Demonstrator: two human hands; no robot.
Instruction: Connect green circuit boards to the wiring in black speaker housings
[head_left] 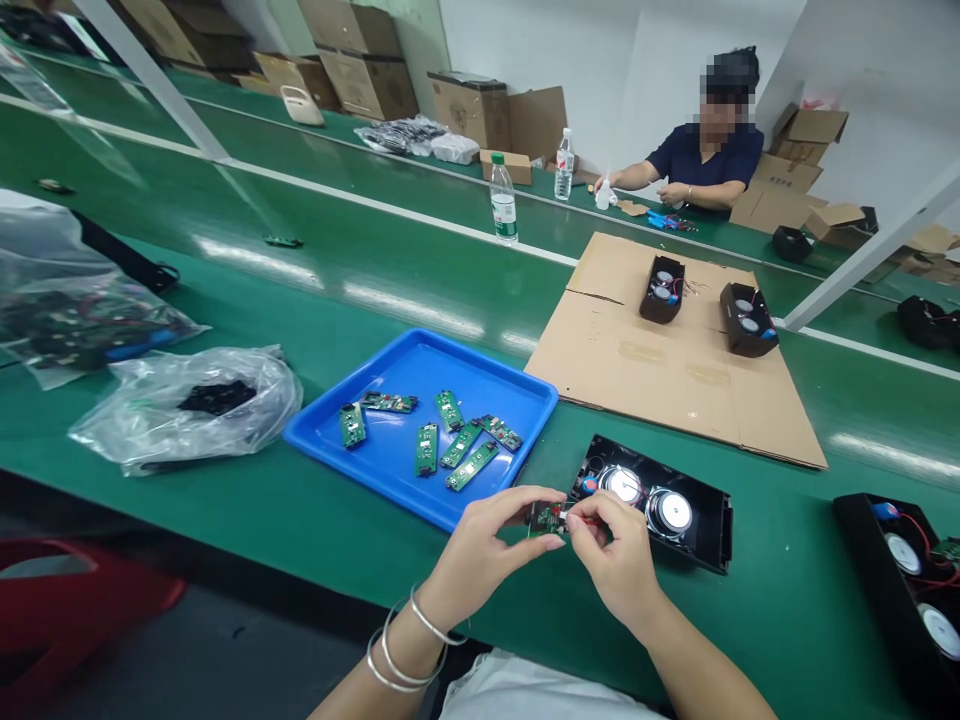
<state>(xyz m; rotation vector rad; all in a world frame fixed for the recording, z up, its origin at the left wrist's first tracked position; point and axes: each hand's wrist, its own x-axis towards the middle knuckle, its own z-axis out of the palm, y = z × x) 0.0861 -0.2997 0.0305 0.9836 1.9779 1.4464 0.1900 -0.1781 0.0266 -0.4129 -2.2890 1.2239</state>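
My left hand (487,550) grips a small green circuit board (548,517) by its edges, between thumb and fingers. At the board's right end, my right hand (611,545) pinches a small white connector with thin wires, partly hidden by the fingertips. Just behind my right hand lies a black speaker housing (701,545) with two round silver-white speakers. To the left, a blue tray (420,345) holds several green circuit boards (426,449), lying loose at various angles.
Plastic bags (187,410) lie at left. Cardboard (622,350) bears two black speaker units (663,289); another unit (870,560) stands at right. Bottles (503,205) stand farther back. Across the table sits a person (709,165). A red stool (82,600) is lower left.
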